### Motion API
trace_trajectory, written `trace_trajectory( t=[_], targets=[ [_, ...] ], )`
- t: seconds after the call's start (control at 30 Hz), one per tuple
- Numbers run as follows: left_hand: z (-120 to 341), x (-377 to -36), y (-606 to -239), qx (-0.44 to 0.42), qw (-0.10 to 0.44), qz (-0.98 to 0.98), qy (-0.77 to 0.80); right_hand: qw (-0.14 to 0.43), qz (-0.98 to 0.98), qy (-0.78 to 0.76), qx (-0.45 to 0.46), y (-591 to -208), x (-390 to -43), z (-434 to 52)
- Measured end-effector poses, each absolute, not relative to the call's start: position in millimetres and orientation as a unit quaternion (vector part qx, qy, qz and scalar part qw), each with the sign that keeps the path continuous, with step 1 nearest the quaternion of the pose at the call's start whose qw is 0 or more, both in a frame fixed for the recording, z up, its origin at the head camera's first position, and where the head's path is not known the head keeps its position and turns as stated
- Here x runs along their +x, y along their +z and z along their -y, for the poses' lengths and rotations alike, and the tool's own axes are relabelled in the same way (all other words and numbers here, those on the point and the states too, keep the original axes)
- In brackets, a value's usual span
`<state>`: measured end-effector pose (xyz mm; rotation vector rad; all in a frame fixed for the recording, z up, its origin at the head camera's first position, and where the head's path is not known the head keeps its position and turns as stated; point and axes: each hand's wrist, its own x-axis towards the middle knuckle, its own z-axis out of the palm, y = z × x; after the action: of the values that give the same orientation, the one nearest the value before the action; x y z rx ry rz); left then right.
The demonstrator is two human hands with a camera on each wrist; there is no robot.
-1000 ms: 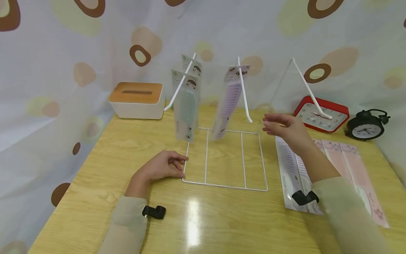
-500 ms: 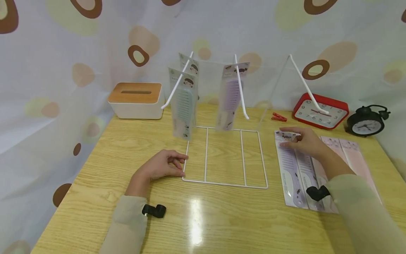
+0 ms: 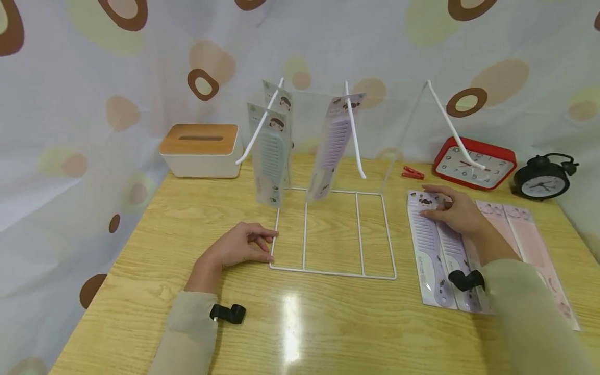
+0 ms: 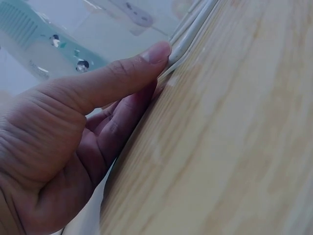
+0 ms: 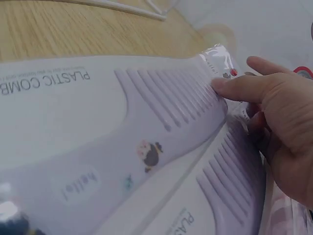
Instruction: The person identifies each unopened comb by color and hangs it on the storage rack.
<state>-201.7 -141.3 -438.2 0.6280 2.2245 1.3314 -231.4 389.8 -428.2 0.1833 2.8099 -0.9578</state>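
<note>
My left hand [image 3: 241, 245] holds the left side bar of a white wire display rack [image 3: 332, 272], thumb near the front corner; in the left wrist view the thumb lies on the white wire [image 4: 188, 41]. My right hand [image 3: 452, 211] pinches the top end of a packaged purple comb [image 3: 427, 250], which lies on the table. A second purple comb pack [image 5: 230, 181] lies partly under that hand. Two packaged green combs [image 3: 271, 156] hang from the rack's left hook, and one packaged purple comb [image 3: 336, 140] hangs tilted from the middle hook. The right hook [image 3: 450, 120] bears nothing.
Pink comb packs [image 3: 534, 234] lie right of the purple ones, partly under the right sleeve. Behind stand a red clock [image 3: 475, 164] and a black alarm clock [image 3: 541, 177]. A red clip [image 3: 412, 172] lies nearby. A tissue box [image 3: 201, 151] stands at back left.
My right hand has moved from beside the rack, rightward and down onto the purple comb pack, uncovering the red clip. The hanging purple comb swings. The left hand stays on the rack.
</note>
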Motion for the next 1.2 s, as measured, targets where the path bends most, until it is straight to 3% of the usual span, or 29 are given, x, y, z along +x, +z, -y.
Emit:
trace_trajectory(
  t=[0.2,0.43,0.6,1.0,1.2],
  targets=[
    [139.9,-202.2,-441.0,0.232,0.237,-0.805,0.492,-0.006,-0.904,-0.412,0.112,-433.5,-230.2,-391.6],
    [142.3,-201.5,-443.3,0.227,0.232,-0.806,0.494,-0.001,-0.804,-0.572,0.161,-420.5,-227.0,-386.7],
    [142.4,-203.1,-442.0,0.226,0.229,-0.807,0.494,-0.036,-0.655,-0.737,0.161,-398.3,-213.7,-380.8],
    [141.6,-203.5,-441.4,0.228,0.229,-0.812,0.486,-0.113,-0.526,-0.840,0.062,-327.8,-164.5,-359.7],
    [141.5,-202.9,-441.0,0.228,0.230,-0.812,0.485,-0.159,-0.532,-0.823,-0.118,-308.2,-140.7,-347.7]
  ],
)
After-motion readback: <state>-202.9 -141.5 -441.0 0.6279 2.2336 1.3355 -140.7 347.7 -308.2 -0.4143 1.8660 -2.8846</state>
